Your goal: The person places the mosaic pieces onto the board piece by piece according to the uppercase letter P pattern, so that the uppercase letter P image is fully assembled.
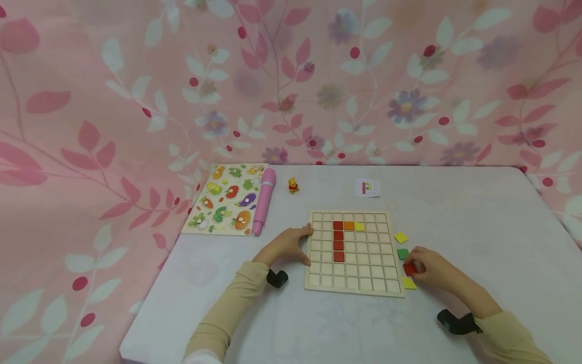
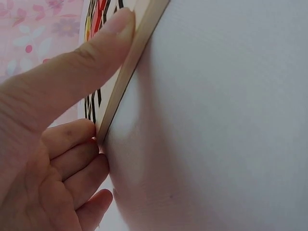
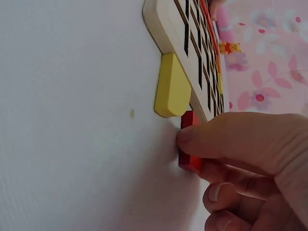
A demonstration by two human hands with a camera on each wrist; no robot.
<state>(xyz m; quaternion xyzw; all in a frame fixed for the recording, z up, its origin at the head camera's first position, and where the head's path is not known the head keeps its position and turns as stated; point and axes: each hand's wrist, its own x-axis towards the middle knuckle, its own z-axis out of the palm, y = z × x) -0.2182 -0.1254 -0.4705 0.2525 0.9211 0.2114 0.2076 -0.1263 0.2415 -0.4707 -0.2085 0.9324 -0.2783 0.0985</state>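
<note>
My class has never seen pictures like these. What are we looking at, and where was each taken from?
There is no machine: a person uses two bare hands. The wide picture is taken from the head, the close ones from each wrist. On the white table lie a wooden grid board holding six coloured tiles, a small card, a bear figure, a pink pen-shaped thing and a vegetable picture board. The left hand touches the grid board's edge; the right hand pinches a red tile beside loose yellow and green ones.

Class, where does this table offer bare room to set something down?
Bare: the table right of the right hand, and the near strip between the sleeves, below the wooden grid board. Crowded: the board's right edge, where four tiles and that hand cluster.
</note>
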